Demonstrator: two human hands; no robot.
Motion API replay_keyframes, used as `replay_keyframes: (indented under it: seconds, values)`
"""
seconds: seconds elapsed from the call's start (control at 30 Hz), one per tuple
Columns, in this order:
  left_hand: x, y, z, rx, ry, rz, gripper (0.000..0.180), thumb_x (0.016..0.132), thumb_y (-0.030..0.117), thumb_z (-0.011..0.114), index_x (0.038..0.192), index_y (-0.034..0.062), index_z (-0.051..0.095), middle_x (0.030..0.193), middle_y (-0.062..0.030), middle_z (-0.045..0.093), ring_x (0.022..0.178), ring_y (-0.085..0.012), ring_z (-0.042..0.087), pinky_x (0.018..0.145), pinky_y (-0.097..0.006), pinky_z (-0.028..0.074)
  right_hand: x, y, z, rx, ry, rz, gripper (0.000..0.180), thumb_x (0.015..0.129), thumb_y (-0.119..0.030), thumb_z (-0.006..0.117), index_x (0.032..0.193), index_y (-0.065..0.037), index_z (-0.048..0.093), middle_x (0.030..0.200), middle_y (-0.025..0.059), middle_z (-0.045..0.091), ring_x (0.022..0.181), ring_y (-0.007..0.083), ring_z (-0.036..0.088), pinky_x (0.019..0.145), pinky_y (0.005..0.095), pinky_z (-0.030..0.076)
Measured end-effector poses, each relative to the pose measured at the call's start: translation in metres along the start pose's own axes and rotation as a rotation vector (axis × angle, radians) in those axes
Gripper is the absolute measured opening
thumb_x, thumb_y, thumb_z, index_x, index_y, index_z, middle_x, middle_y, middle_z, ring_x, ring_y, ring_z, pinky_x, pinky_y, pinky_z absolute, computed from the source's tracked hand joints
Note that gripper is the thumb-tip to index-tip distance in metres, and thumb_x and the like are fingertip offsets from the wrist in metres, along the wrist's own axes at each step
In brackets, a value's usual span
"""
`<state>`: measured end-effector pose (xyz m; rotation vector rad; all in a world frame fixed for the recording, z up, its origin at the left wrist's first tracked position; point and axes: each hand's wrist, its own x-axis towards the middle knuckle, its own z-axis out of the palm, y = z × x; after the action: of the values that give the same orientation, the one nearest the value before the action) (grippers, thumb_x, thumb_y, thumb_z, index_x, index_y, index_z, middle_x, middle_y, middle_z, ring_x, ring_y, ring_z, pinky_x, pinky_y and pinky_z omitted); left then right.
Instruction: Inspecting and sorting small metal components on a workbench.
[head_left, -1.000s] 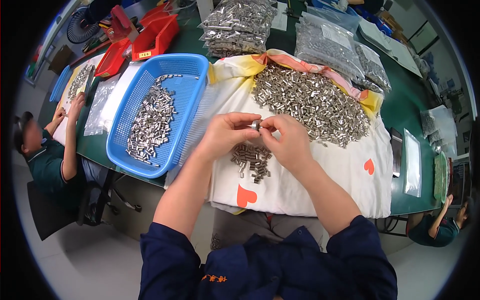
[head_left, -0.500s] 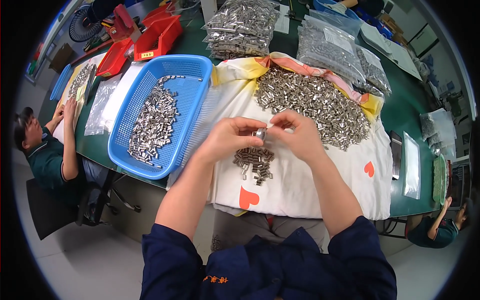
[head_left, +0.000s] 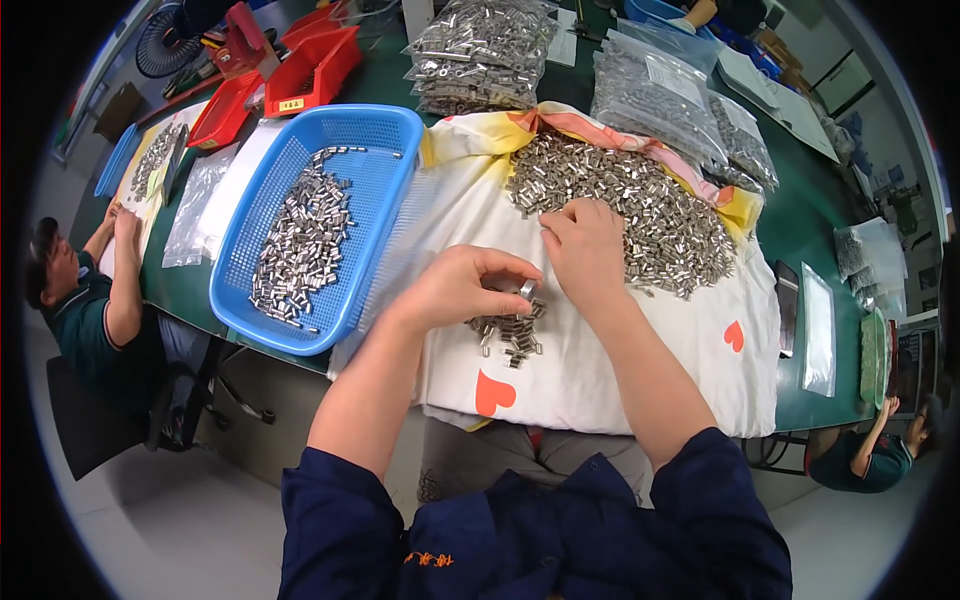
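Observation:
My left hand (head_left: 462,287) pinches a small, round, ring-like metal piece (head_left: 527,289) between thumb and fingertips. Right below it, a small heap of short metal cylinders (head_left: 518,345) lies on the white cloth (head_left: 620,370), partly covered by that hand. At the near left edge of a large pile of similar metal cylinders (head_left: 670,220) is my right hand (head_left: 585,250). Its fingers are curled and drawn together; whatever may be between the fingertips is hidden.
A blue perforated basket (head_left: 375,240) holding metal cylinders stands at left. Bagged metal parts (head_left: 480,60) and more filled bags (head_left: 655,95) sit behind the cloth. Red bins (head_left: 315,75) are far left. A person (head_left: 90,300) works at left, another (head_left: 870,450) at right.
My right hand has moved away from the ring-like piece, up to the edge of the large pile. My left hand keeps the piece, slightly lower and turned.

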<state>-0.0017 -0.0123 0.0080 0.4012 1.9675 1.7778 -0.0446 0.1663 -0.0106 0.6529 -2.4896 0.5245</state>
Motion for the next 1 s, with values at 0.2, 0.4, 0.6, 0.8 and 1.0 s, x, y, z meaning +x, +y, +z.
replay_keyframes:
  seconds: [0.2, 0.4, 0.6, 0.8, 1.0]
  values:
    - [0.0, -0.005, -0.002, 0.029, -0.023, 0.015, 0.034, 0.07, 0.001, 0.069, 0.102, 0.0017, 0.06, 0.089, -0.002, 0.063, 0.078, -0.0055, 0.056, 0.071, -0.02, 0.046, -0.002, -0.001, -0.003, 0.033, -0.09, 0.008, 0.012, 0.065, -0.011, 0.065, 0.077, -0.011, 0.064, 0.079, 0.0019, 0.052, 0.083, 0.0207, 0.049, 0.075, 0.0353, 0.037]
    - [0.007, -0.011, -0.007, -0.256, 0.099, 0.052, 0.033, 0.075, 0.0, 0.063, 0.107, -0.0002, 0.056, 0.091, -0.0036, 0.061, 0.081, -0.0084, 0.058, 0.071, -0.021, 0.047, -0.002, -0.012, -0.02, 0.668, -0.172, 0.397, 0.011, 0.074, -0.003, 0.06, 0.085, -0.005, 0.061, 0.081, 0.003, 0.059, 0.076, 0.0126, 0.054, 0.071, 0.0255, 0.042]
    - [0.007, -0.012, -0.009, -0.357, 0.184, 0.026, 0.036, 0.076, -0.001, 0.061, 0.111, -0.001, 0.053, 0.094, -0.0056, 0.06, 0.084, -0.0104, 0.059, 0.071, -0.022, 0.048, -0.003, -0.02, -0.027, 0.903, -0.25, 0.366, 0.01, 0.073, -0.005, 0.06, 0.083, -0.002, 0.061, 0.079, 0.0035, 0.062, 0.07, 0.0105, 0.056, 0.065, 0.0235, 0.045]
    - [0.008, -0.013, -0.008, -0.314, 0.175, 0.059, 0.037, 0.076, 0.0, 0.062, 0.111, -0.0029, 0.052, 0.096, -0.0075, 0.061, 0.085, -0.0112, 0.059, 0.073, -0.022, 0.048, -0.004, -0.023, -0.028, 0.828, -0.273, 0.329, 0.009, 0.072, -0.005, 0.061, 0.08, -0.002, 0.061, 0.078, 0.0065, 0.061, 0.073, 0.0154, 0.058, 0.066, 0.0266, 0.046]
    - [0.009, -0.016, -0.005, -0.235, 0.209, 0.057, 0.035, 0.075, 0.003, 0.065, 0.108, -0.004, 0.055, 0.092, -0.0071, 0.062, 0.082, -0.0096, 0.058, 0.072, -0.022, 0.047, -0.008, -0.028, -0.027, 0.425, -0.074, 0.018, 0.007, 0.067, -0.005, 0.061, 0.074, -0.003, 0.059, 0.071, 0.0083, 0.057, 0.068, 0.0236, 0.056, 0.062, 0.0321, 0.045]
